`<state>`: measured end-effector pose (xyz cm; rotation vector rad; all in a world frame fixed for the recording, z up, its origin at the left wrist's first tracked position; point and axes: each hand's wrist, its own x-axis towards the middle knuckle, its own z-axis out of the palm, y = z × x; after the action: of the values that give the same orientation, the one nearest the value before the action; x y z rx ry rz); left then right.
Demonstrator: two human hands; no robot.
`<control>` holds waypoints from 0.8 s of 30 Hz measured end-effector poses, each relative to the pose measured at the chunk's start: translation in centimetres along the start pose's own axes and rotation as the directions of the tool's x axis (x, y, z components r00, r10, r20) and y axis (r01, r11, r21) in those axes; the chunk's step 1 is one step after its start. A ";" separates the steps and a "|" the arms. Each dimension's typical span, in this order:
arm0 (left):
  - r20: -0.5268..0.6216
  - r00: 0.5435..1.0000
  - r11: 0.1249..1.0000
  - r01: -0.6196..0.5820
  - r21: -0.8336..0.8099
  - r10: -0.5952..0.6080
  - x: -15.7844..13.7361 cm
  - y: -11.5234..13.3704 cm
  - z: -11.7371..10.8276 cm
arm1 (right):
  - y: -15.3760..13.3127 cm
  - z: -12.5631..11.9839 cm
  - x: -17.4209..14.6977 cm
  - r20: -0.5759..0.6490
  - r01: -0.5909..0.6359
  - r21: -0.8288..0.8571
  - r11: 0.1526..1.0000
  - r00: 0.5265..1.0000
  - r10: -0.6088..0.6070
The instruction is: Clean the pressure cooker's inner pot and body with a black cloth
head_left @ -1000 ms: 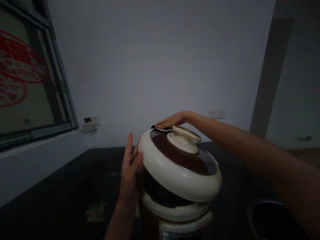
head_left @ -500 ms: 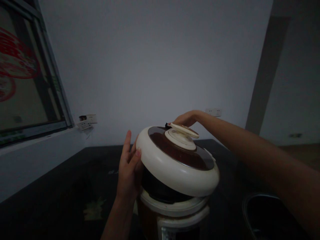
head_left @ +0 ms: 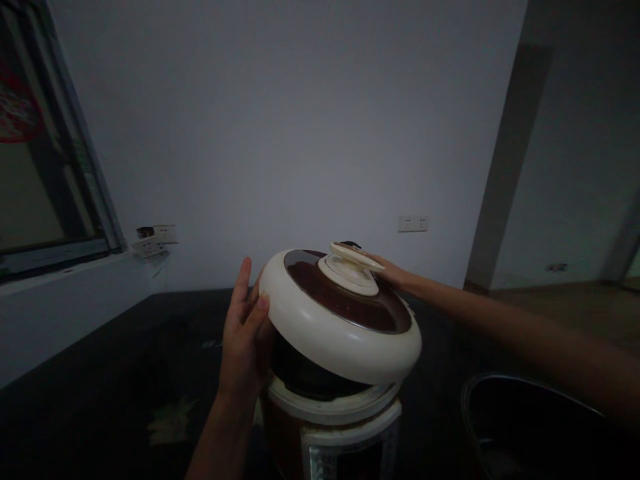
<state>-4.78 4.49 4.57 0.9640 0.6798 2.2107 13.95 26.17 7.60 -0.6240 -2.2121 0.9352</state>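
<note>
The cream and brown lid [head_left: 330,340] of an electric pressure cooker sits tilted over the cooker body [head_left: 325,420], its left side raised. Under that side a black part [head_left: 305,373] shows. My left hand [head_left: 243,340] grips the lid's left rim, thumb on the cream edge and one finger pointing up. The other fingertips are behind the rim. At the lid's far side, behind its cream handle [head_left: 353,263], lies my right hand [head_left: 385,268]. Its fingers are hidden by the handle, beside a small black piece [head_left: 353,245] on the lid.
A dark pot or bowl [head_left: 467,400] with a shiny rim stands at the right, below my right forearm. The cooker is on a black tabletop [head_left: 165,340] with a pale leafy mark at front left. Wall sockets [head_left: 413,224] and a window [head_left: 50,147] are beyond.
My right hand and wrist have dropped lower behind the lid handle. The lid stays tilted in my left hand. The view has swung slightly right, showing more of the dark pot.
</note>
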 end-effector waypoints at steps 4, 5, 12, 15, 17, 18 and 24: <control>0.015 1.000 1.000 -0.012 0.011 0.012 0.0 -0.1 0.0 | 1.2 -0.2 -2.9 -0.076 0.035 -0.048 0.998 0.996 -0.039; 0.020 1.000 1.000 -0.018 0.013 0.018 0.0 -0.1 0.0 | 1.1 -0.3 -3.7 -0.084 0.034 -0.058 0.998 0.996 -0.039; 0.017 1.000 0.999 -0.024 0.023 0.024 0.0 0.0 0.1 | -1.0 -1.2 -6.7 0.086 0.241 -0.223 0.945 0.970 -0.228; 0.016 0.999 0.999 -0.028 0.022 0.028 0.0 0.0 0.1 | -1.1 -1.9 -5.5 0.139 0.316 -0.290 0.904 0.948 -0.287; 0.012 0.999 0.999 -0.031 0.022 0.031 0.0 0.0 0.1 | -1.0 -2.4 -4.2 0.190 0.375 -0.326 0.868 0.925 -0.329; 0.011 0.999 0.999 -0.030 0.024 0.030 0.0 0.1 0.1 | -1.1 -2.6 -3.5 0.222 0.403 -0.339 0.850 0.912 -0.344; 0.007 1.000 0.999 -0.015 0.045 0.015 0.0 0.1 0.1 | -2.1 -3.0 0.2 0.394 0.559 -0.331 0.760 0.814 -0.427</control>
<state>-4.73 4.45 4.64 1.0019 0.7243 2.2127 15.64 26.29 10.89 -0.0404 -2.6928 0.2565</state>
